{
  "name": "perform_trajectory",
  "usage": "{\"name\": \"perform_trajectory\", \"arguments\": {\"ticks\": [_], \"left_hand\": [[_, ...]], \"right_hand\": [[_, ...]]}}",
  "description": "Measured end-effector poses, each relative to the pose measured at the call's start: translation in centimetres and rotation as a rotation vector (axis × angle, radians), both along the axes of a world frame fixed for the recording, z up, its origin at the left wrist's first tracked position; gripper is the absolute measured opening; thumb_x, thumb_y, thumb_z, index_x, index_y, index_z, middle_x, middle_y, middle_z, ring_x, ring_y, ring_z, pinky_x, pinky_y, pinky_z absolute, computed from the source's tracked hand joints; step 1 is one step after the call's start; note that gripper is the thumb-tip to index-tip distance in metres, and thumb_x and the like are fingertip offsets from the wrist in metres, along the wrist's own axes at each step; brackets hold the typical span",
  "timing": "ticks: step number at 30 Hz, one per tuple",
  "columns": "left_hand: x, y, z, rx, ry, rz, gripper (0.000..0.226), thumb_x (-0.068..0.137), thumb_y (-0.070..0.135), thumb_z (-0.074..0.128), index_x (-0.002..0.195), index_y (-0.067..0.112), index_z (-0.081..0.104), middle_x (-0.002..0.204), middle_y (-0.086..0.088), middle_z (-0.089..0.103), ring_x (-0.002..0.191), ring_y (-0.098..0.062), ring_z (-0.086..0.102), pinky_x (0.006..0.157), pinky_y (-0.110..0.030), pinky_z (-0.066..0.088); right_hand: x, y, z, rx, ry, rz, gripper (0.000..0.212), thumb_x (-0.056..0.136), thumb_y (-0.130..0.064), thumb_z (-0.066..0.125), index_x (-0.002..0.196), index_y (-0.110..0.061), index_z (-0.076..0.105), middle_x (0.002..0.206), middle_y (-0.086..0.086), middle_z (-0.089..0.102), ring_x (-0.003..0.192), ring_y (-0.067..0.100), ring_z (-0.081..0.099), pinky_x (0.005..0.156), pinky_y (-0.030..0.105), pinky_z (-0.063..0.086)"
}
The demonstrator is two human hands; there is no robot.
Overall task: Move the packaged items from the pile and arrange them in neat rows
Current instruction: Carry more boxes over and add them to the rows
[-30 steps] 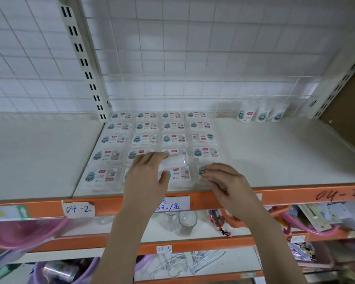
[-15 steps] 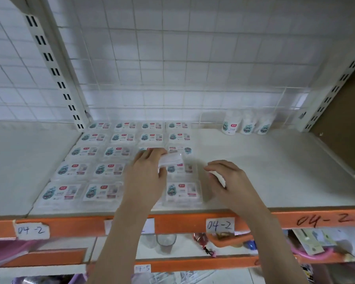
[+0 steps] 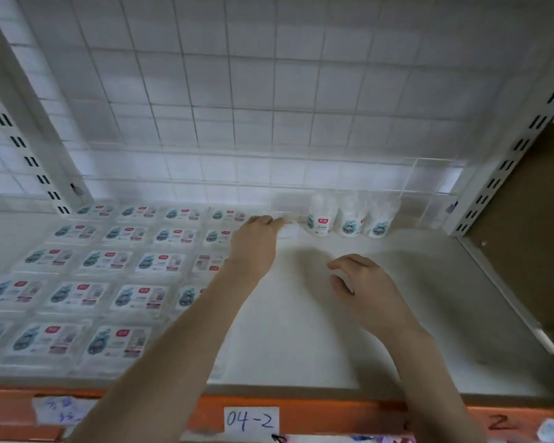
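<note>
A: At the back of the shelf [image 3: 349,346], head view: left hand [image 3: 256,241] stretched far in, fingertips pinching a clear package [image 3: 287,225] just beside the leftmost of three small bottles [image 3: 320,219]. Looks like the placing step, opening a new column to the right of the rows of packaged items [image 3: 115,260].

B: And the right hand [image 3: 362,282]?

A: Hovering over bare shelf, fingers loosely curled, holding nothing. No pile in sight from here.

B: Package already down?

A: Hard to tell; blurred and nearly transparent. Seemingly touching the shelf or just above it.

B: Next move, then?

A: Probably squaring the package with the back row, edge in line with its left neighbour, label facing the same way. Care needed beside the bottles: upright, close, easy to knock. Then letting go and back for another.
</note>
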State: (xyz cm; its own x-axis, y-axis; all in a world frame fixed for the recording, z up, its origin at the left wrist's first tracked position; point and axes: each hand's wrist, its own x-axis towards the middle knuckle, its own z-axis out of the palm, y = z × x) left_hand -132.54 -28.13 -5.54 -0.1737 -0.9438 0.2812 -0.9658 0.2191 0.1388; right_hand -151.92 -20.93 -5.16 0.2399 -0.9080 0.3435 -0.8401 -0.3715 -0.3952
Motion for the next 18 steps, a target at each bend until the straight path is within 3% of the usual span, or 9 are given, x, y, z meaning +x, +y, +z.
{"name": "perform_trajectory", "arguments": {"ticks": [4,9,18], "left_hand": [[0.4,0.8,-0.9,-0.004,-0.225,-0.024,0.05,0.094,0.022,0.044,0.141,0.015,0.027,0.144,-0.004,0.032,0.131,-0.022,0.032,0.11,-0.031,0.022],[0.2,-0.6,-0.2,0.065,-0.235,-0.044,0.059,0.08,-0.005,0.051,0.135,0.009,0.035,0.14,-0.007,0.038,0.13,-0.024,0.035,0.109,-0.031,0.028],[0.9,-2.4,1.2,0.175,-0.19,-0.047,0.058,0.078,-0.012,0.049,0.13,0.01,0.038,0.134,-0.006,0.041,0.126,-0.024,0.038,0.099,-0.039,0.04]], "right_hand": [[0.5,-0.6,-0.4,0.07,-0.005,0.063,0.02,0.084,-0.009,0.055,0.101,-0.008,0.065,0.098,0.007,0.063,0.09,0.025,0.057,0.075,0.03,0.044],[0.4,-0.5,-0.9,0.087,-0.031,0.099,0.016,0.083,-0.01,0.056,0.096,-0.009,0.066,0.095,0.006,0.064,0.091,0.024,0.058,0.077,0.031,0.048],[0.4,-0.3,-0.7,0.093,-0.023,0.079,0.018,0.084,-0.01,0.054,0.1,-0.009,0.064,0.1,0.005,0.064,0.096,0.025,0.058,0.08,0.034,0.049]]}}
